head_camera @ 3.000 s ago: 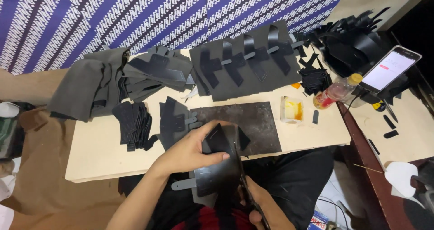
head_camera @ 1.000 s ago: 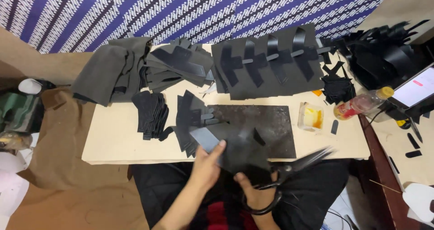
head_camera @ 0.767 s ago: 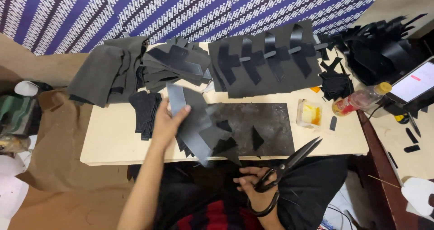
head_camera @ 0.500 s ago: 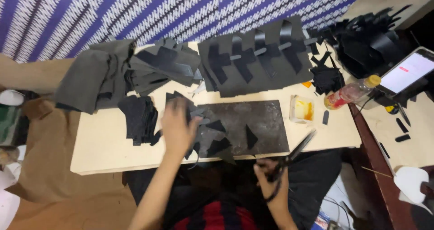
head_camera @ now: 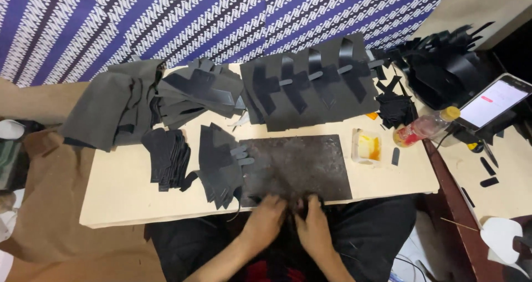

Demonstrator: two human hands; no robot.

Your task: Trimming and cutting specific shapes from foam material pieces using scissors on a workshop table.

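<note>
**Both hands low at the mat's near edge**

Down at the front of the tabletop (head_camera: 127,199), the left hand (head_camera: 265,220) and right hand (head_camera: 313,224) sit side by side, almost touching, fingers curled toward the near edge of the dark cutting mat (head_camera: 296,168). Something small and black seems to lie between them, but blur hides it, so I cannot tell whether either hand grips anything.

Just left of the mat, a fanned stack of black cut pieces (head_camera: 219,163) overlaps its corner; a second, narrower stack (head_camera: 166,157) lies further left. Behind these, grey-black sheets (head_camera: 113,107) drape over the far left edge, beside a heap of dark strips (head_camera: 202,90). A large sheet with woven straps (head_camera: 310,88) lies behind the mat. To the right of the mat stand a small tub with yellow contents (head_camera: 367,147) and a plastic bottle (head_camera: 421,129) on its side. A phone (head_camera: 494,102) glows on the neighbouring surface.
</note>
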